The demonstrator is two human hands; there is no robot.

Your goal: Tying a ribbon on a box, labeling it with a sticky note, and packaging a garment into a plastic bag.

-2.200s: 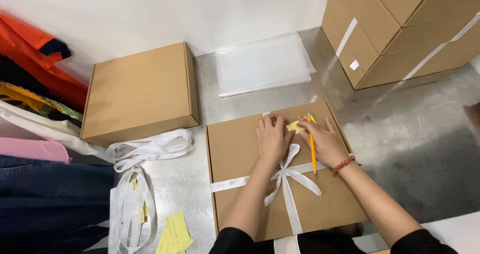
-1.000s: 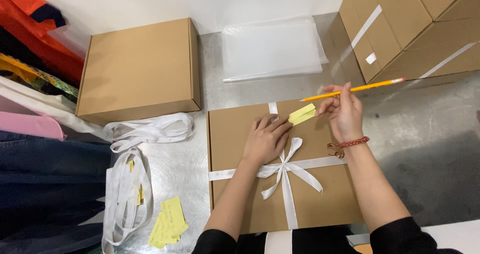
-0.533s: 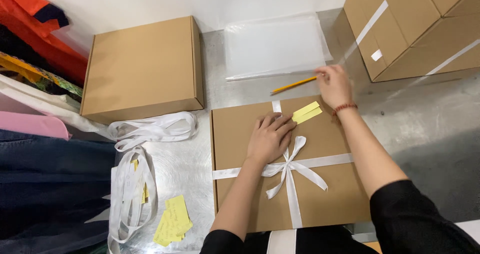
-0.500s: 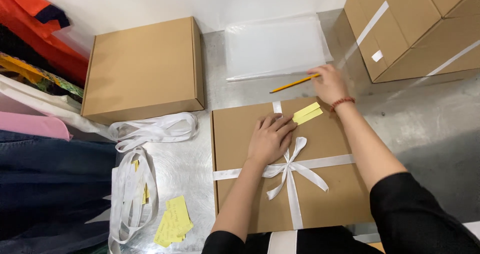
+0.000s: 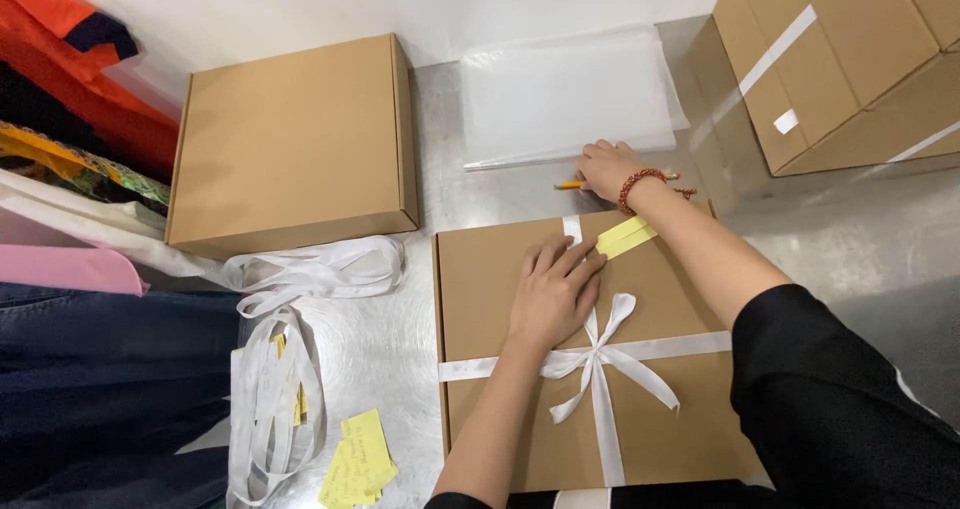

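Since the frame two seconds back, the right hand (image 5: 605, 167) has been carried off the lid and out to the bench (image 5: 420, 319), and the pencil (image 5: 570, 185), then held over the box top, has been lowered onto the metal just beyond the box's far edge. That hand is now curled over the pencil and may be pinching it or only resting on it; which cannot be told. The left hand (image 5: 553, 291) is laid flat, fingers spread, on the ribboned box (image 5: 500, 399), fingertips touching the near end of the yellow note (image 5: 627, 237), which lies by the white ribbon (image 5: 598, 354) near the far edge. The bow is tied at the lid's middle.

Writing appears to be finished and the pencil is being put aside; the note is judged to be the matter in hand, and pressing it flat or tucking it under the ribbon would call for a free right hand. A plain box (image 5: 295, 139), loose ribbon (image 5: 290, 309) and spare notes (image 5: 358, 459) lie to the left.
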